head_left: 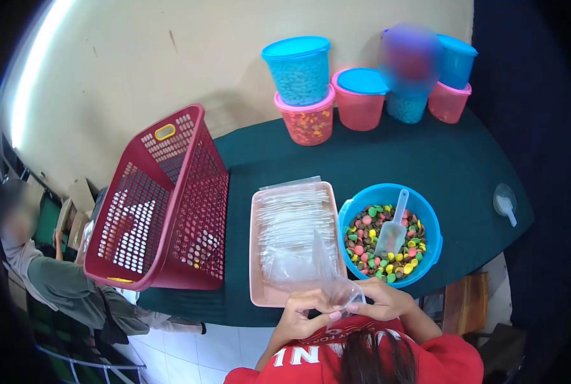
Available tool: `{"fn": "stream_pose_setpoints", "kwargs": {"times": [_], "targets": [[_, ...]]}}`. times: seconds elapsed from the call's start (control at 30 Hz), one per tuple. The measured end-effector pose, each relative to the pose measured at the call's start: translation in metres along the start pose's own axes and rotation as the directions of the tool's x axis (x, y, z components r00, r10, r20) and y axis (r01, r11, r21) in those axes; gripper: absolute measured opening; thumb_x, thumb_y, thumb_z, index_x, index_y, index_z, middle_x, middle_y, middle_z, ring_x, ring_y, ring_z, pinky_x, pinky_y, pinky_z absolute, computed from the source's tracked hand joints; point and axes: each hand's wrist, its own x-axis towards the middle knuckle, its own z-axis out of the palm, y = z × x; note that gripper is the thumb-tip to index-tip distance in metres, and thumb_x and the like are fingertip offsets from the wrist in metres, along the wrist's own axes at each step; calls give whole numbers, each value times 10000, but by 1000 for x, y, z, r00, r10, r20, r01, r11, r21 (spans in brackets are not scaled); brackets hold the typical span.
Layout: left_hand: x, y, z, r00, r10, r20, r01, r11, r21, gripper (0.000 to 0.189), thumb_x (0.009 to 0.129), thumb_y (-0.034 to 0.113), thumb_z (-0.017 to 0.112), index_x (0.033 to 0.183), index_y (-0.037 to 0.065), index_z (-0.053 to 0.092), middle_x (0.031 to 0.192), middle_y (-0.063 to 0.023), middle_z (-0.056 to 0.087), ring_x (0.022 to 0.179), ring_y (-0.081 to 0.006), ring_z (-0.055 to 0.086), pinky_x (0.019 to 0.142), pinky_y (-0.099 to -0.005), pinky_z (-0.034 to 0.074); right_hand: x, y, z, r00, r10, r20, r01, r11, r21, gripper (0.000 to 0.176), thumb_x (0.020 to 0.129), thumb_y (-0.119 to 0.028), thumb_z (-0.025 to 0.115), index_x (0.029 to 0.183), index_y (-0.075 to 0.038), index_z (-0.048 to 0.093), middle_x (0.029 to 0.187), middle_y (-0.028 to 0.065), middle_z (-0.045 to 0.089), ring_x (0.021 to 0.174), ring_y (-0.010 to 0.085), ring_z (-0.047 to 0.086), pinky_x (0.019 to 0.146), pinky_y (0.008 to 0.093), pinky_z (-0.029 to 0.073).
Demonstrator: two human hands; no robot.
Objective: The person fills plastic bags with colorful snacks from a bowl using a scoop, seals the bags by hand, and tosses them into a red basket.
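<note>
Near the table's front edge, my left hand (309,312) and my right hand (384,299) both pinch a clear plastic bag (338,288) at its lower end. The bag stands up crumpled between them, overlapping the right side of a pale pink tray (255,256). In that tray lies a stack of flat clear plastic bags (292,217). Just beyond my right hand is a blue basin (433,227) of small round pieces in pink, green, yellow and brown (360,240). A translucent scoop (391,237) rests on the pieces, its handle pointing up to the rim.
A tall maroon laundry basket (196,192) stands at the left of the green-covered table (247,153). Stacked pink tubs (361,110) and blue-lidded tubs (298,73) line the back. A small clear dish with a white spoon (507,208) sits far right. Another person (68,281) is at left.
</note>
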Motion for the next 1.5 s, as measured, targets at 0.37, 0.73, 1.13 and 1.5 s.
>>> {"fn": "stream_pose_setpoints", "kwargs": {"times": [0.37, 0.73, 1.13, 1.5], "targets": [[21, 14, 10, 885, 409, 224, -458, 672, 582, 151, 600, 27, 715, 688, 95, 612, 618, 19, 506, 582, -131, 482, 615, -306, 372, -1, 13, 23, 718, -52, -694, 114, 993, 44, 201, 737, 68, 563, 932, 33, 526, 850, 103, 599, 792, 130, 596, 666, 232, 488], [22, 29, 16, 956, 181, 231, -293, 544, 786, 746, 546, 318, 765, 1188, 154, 423, 1170, -71, 396, 1091, -267, 384, 896, -442, 291, 7, 3, 3, 922, 39, -386, -93, 988, -122, 237, 718, 20, 534, 951, -11, 564, 793, 84, 566, 705, 119, 547, 498, 233, 417], [22, -10, 17, 982, 157, 102, -185, 728, 660, 830, 435, 197, 747, 1170, 18, 406, 979, -139, 469, 866, -294, 437, 766, -375, 355, 5, -11, -37, 933, 273, -235, -319, 929, -189, 166, 681, -15, 566, 843, 10, 543, 731, 110, 570, 658, 209, 559, 576, 292, 434], [6, -22, 4, 977, 169, -133, -60, 808, 585, 857, 395, 149, 732, 1155, -6, 367, 945, -145, 432, 849, -267, 422, 741, -346, 375, -5, 36, -133, 803, 592, 67, 167, -117, -979, 160, 635, -111, 588, 788, -82, 622, 809, 50, 596, 891, 202, 530, 1033, 456, 125]]}}
